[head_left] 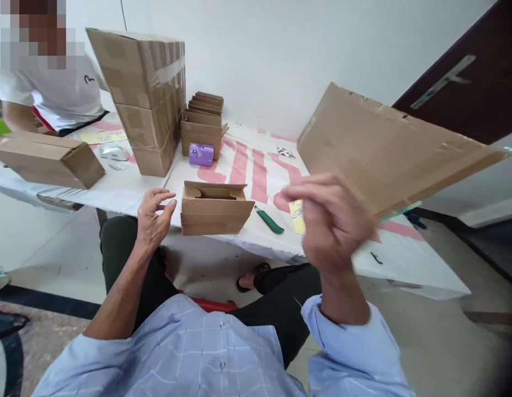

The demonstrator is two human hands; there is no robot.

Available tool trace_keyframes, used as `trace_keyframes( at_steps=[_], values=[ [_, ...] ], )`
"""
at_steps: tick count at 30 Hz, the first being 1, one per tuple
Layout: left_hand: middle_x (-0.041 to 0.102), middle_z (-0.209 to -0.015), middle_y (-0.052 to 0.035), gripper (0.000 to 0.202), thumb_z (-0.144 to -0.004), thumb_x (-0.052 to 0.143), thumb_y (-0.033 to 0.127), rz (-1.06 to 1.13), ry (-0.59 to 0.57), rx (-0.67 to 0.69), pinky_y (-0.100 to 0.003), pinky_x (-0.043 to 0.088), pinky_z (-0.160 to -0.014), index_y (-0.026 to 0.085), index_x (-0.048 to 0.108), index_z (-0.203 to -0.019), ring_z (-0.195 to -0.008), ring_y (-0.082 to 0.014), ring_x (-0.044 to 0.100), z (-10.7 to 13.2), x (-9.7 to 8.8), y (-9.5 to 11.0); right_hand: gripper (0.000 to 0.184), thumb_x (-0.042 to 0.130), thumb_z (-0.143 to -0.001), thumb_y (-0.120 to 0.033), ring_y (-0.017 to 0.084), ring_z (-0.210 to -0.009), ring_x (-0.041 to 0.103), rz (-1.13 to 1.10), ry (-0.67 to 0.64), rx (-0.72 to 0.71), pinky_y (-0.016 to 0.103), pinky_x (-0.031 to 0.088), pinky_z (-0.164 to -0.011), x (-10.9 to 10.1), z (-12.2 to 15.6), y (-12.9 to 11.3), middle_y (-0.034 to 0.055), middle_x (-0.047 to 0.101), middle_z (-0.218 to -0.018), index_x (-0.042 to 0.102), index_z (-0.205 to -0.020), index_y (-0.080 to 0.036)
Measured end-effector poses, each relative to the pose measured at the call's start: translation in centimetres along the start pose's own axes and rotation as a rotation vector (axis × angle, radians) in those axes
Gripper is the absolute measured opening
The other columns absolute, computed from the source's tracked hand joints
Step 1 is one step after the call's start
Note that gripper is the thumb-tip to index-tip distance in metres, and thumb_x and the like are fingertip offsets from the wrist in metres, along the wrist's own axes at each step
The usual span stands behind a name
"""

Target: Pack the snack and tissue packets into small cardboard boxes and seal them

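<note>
1 open-topped cardboard box (214,216) stands at the edge of the table (421,267) beside a green utility knife (270,220). Next to the box, the left hand (154,216) gapes, empty; I cannot tell whether the blurred right hand (332,223) grips anything.

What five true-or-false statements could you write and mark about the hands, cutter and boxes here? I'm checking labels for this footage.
1. The green cutter lies to the right of the small open box. True.
2. The left hand is holding the green cutter. False: the cutter lies on the table, and the left hand is by the other side of the small open box.
3. The purple pack is in front of a row of boxes. True.
4. The tall stack of boxes is to the right of the cutter. False: it is to the left, farther back.
5. The right hand is raised and looks blurred. True.
</note>
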State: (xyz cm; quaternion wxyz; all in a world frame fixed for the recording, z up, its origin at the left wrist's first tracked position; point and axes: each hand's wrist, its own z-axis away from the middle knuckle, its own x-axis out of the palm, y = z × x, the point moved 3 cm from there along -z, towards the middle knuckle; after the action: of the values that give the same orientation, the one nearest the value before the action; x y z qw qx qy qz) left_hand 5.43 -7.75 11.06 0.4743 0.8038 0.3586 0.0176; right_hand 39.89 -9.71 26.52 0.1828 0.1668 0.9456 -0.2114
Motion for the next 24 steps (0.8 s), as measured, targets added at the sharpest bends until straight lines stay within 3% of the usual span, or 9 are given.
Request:
trace_keyframes(
  at_steps=[1,2,5,7,10,14,18,21,24],
  values=[
    [0.070,-0.132,-0.0118,0.037,-0.098,0.066,0.053,0.022,-0.039,-0.008,-0.036,0.066,-0.088,0.022,0.079,-0.113,-0.119,-0.0266,0.071,-0.6,0.2,-0.6,0.025,0.058,-0.114,-0.041,0.024,-0.105,0.076,0.011,0.047,0.083,0.044,0.066,-0.095,1.1,0.1,2.4,0.0053,0.078,-0.111,0.080,-0.114,-0.029],
    [0.069,-0.138,-0.0132,0.038,-0.099,0.065,0.054,0.041,-0.078,-0.015,-0.038,0.066,-0.091,0.022,0.080,-0.113,-0.125,-0.0284,0.070,-1.1,0.5,-1.2,0.032,0.058,-0.113,-0.051,0.026,-0.111,0.075,0.022,0.021,0.199,0.045,0.065,-0.098,2.3,0.7,5.1,0.0073,0.079,-0.115,0.079,-0.117,-0.027],
    [0.065,-0.150,-0.0163,0.047,-0.102,0.058,0.060,0.084,-0.206,-0.001,-0.050,0.059,-0.113,0.021,0.081,-0.114,-0.144,-0.0338,0.062,-2.6,1.6,-2.5,0.067,0.053,-0.106,-0.076,0.032,-0.126,0.073,-0.036,-0.064,0.613,0.049,0.065,-0.100,5.8,4.6,12.7,0.0167,0.076,-0.138,0.072,-0.140,-0.021],
    [0.064,-0.154,-0.0171,0.054,-0.104,0.053,0.064,0.105,-0.294,0.019,-0.055,0.048,-0.127,0.019,0.082,-0.113,-0.151,-0.0354,0.057,-3.3,2.5,-2.9,0.076,0.051,-0.104,-0.079,0.034,-0.132,0.071,-0.102,-0.120,0.747,0.050,0.065,-0.102,7.6,7.4,15.2,0.0204,0.072,-0.147,0.067,-0.148,-0.019],
    [0.065,-0.155,-0.0166,0.061,-0.105,0.050,0.069,0.115,-0.431,0.025,-0.055,0.044,-0.132,0.019,0.084,-0.115,-0.155,-0.0366,0.053,-3.8,3.5,-3.1,0.062,0.053,-0.107,-0.070,0.032,-0.134,0.070,-0.103,-0.098,0.636,0.049,0.062,-0.107,9.0,9.4,14.9,0.0176,0.073,-0.145,0.072,-0.141,-0.021],
    [0.057,-0.165,-0.0152,0.069,-0.098,0.061,0.075,0.097,-0.560,-0.016,-0.050,0.059,-0.116,0.024,0.076,-0.142,-0.157,-0.0394,0.051,-3.8,3.4,-3.2,0.029,0.062,-0.108,-0.047,0.030,-0.124,0.073,0.026,-0.087,0.319,0.049,0.061,-0.109,8.9,9.1,11.8,0.0124,0.077,-0.129,0.080,-0.117,-0.025],
    [0.041,-0.177,-0.0161,0.102,-0.082,0.081,0.079,0.080,-0.709,-0.011,-0.047,0.059,-0.116,0.027,0.055,-0.166,-0.161,-0.0411,0.044,-3.7,2.4,-3.0,0.016,0.067,-0.105,-0.031,0.031,-0.118,0.075,0.183,-0.182,0.068,0.052,0.063,-0.104,8.0,10.1,10.0,0.0128,0.080,-0.126,0.082,-0.105,-0.027],
    [0.039,-0.176,-0.0179,0.124,-0.070,0.092,0.078,0.050,-0.792,0.059,-0.052,0.053,-0.123,0.027,0.044,-0.173,-0.161,-0.0424,0.044,-4.0,1.9,-2.7,0.014,0.071,-0.103,-0.032,0.032,-0.117,0.075,0.201,-0.293,-0.027,0.053,0.064,-0.101,7.5,11.4,9.3,0.0140,0.081,-0.125,0.083,-0.109,-0.026],
    [0.045,-0.169,-0.0159,0.129,-0.066,0.094,0.079,-0.013,-0.825,0.119,-0.054,0.049,-0.127,0.029,0.044,-0.173,-0.157,-0.0424,0.046,-4.6,2.1,-2.4,0.019,0.073,-0.103,-0.040,0.034,-0.121,0.073,0.188,-0.390,-0.010,0.056,0.062,-0.105,7.4,10.9,8.7,0.0146,0.080,-0.130,0.083,-0.111,-0.025]
  ],
)
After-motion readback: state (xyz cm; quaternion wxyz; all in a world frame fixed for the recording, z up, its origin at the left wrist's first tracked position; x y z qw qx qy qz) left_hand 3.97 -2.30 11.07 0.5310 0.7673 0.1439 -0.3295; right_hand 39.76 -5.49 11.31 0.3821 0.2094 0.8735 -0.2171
